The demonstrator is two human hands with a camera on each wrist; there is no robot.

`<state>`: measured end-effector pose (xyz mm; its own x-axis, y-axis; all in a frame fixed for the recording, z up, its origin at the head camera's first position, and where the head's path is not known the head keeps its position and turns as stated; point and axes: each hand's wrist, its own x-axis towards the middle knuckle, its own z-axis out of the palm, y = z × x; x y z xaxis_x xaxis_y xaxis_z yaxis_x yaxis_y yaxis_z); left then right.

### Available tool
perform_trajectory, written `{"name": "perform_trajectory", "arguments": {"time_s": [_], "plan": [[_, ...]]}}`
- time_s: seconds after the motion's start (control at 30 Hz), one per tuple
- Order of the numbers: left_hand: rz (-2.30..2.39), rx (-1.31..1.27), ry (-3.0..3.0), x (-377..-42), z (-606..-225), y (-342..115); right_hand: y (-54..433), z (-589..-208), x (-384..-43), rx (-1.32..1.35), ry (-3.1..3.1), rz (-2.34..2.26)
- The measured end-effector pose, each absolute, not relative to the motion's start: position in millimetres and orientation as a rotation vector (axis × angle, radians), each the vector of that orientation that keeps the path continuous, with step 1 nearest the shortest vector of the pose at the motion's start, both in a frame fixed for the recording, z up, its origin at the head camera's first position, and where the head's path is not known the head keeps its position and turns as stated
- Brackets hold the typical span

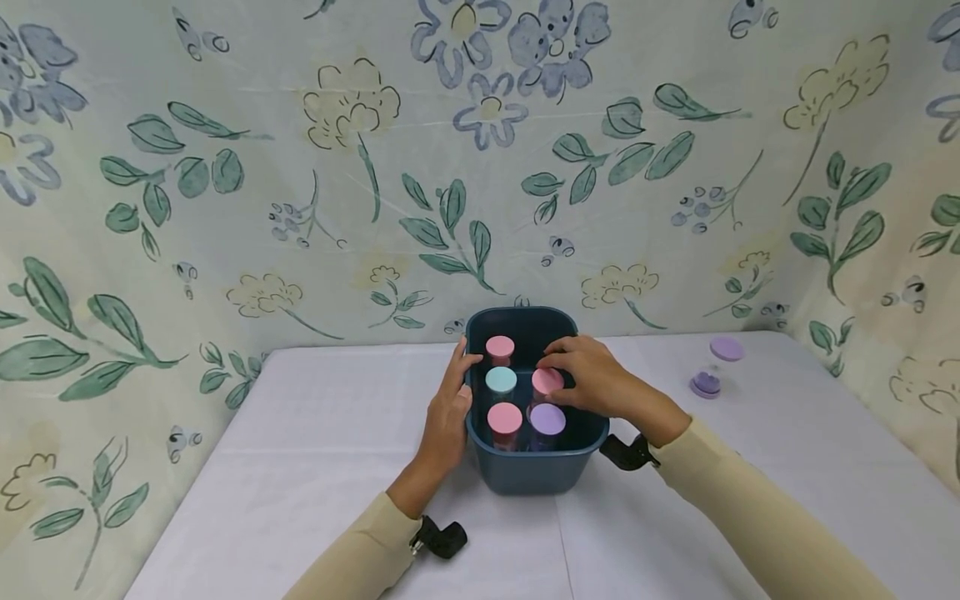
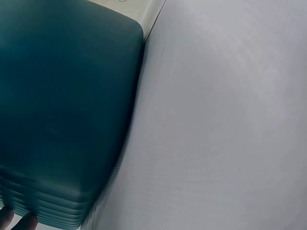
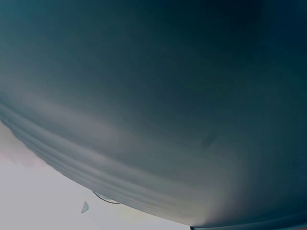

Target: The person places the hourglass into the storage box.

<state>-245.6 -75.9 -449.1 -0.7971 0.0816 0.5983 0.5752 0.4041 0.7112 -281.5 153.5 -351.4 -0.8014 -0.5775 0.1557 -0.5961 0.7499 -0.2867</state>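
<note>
A dark blue plastic bin point(image 1: 534, 475) stands on the table, with several capped sand timers upright inside. My left hand point(image 1: 447, 421) holds its left wall, fingertips at the rim; two fingers point(image 2: 25, 222) show beside the bin's ribbed edge in the left wrist view. My right hand point(image 1: 592, 377) reaches in over the right rim and pinches a pink sand timer point(image 1: 547, 382) by its cap. Around it are a purple sand timer point(image 1: 547, 419), a light blue one point(image 1: 501, 381), a front pink one point(image 1: 505, 418) and a rear pink one point(image 1: 500, 347).
Another purple sand timer point(image 1: 707, 382) stands by itself at the right rear of the white-covered table point(image 1: 337, 450). A floral cloth point(image 1: 360, 208) hangs behind the table. The bin's outer wall point(image 3: 144, 105) fills most of the right wrist view.
</note>
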Motion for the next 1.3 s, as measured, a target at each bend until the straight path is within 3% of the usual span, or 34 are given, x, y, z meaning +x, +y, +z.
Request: {"name": "perform_trajectory", "arguments": {"time_s": [0.63, 1.3], "plan": [[-1.367, -0.549, -2.199, -246.1, -449.1, -76.3, 158.4, -353.2, -283.1, 1.006, -2.879, 0.597], [-1.384, -0.557, -2.179, -242.5, -450.7, -75.7, 173.3, -366.9, -276.4, 0.826, -2.646, 1.009]]}}
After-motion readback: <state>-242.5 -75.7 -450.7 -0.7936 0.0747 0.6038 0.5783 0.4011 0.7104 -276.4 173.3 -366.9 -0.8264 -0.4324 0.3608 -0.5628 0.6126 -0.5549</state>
